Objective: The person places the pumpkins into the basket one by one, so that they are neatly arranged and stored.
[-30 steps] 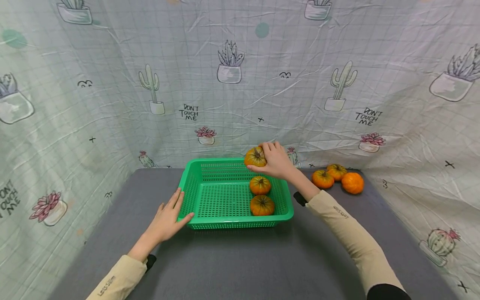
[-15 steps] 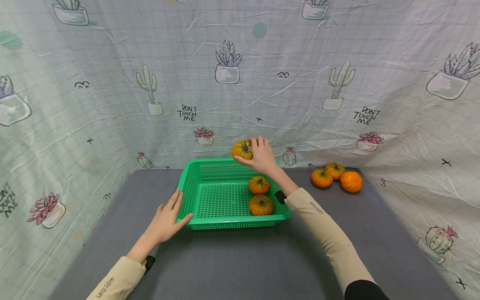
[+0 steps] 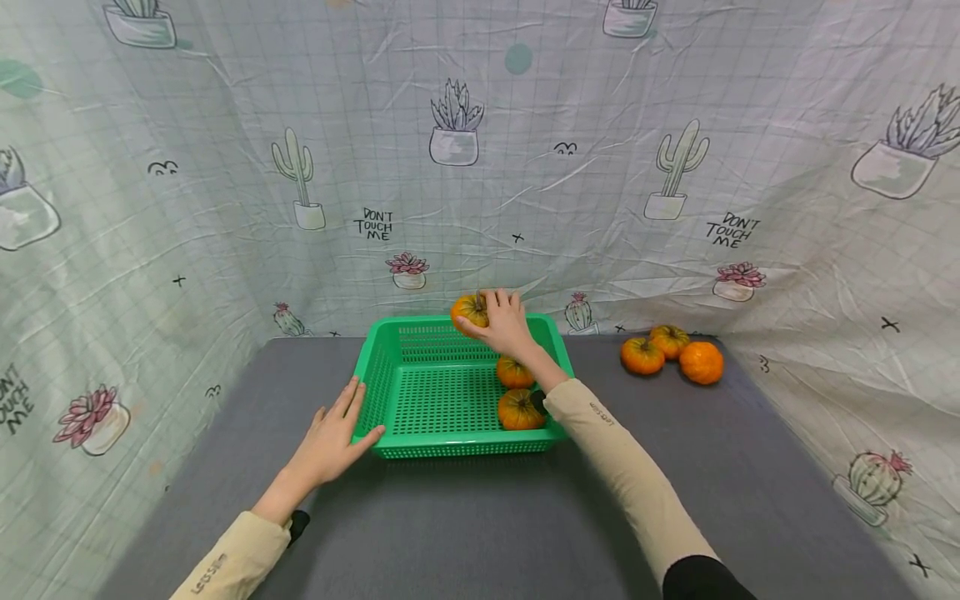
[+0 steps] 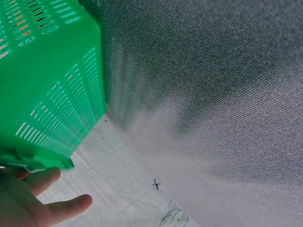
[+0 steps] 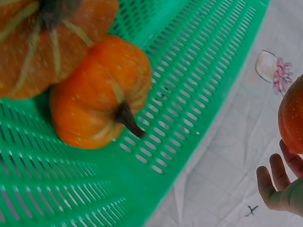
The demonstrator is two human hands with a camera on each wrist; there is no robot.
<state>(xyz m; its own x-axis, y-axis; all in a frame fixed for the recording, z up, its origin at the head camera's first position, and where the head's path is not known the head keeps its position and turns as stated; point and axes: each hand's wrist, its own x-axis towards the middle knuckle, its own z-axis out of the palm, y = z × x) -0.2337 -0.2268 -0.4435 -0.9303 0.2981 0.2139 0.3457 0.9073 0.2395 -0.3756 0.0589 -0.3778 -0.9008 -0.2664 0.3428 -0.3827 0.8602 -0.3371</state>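
Observation:
A small orange pumpkin (image 3: 468, 312) is held in my right hand (image 3: 507, 323) over the back part of the green plastic basket (image 3: 378, 454). In the right wrist view this held pumpkin (image 5: 292, 116) shows only at the right edge, the fingers against it. Inside the basket, along its right side, sit two more pumpkins: a front one (image 3: 519, 409) and one behind it (image 3: 513, 372), partly covered by my right forearm. My left hand (image 3: 330, 442) rests with spread, straight fingers on the basket's left rim near the front corner.
To the right of the basket, several orange pumpkins (image 3: 642, 356) sit close together near the table's back edge. The dark grey table (image 3: 450, 533) meets a hanging cloth (image 3: 345, 175) printed with cacti at the back and both sides.
My right hand has carried the pumpkin leftward across the back of the basket, rising first and then lowering a little. The left hand has stayed on the rim.

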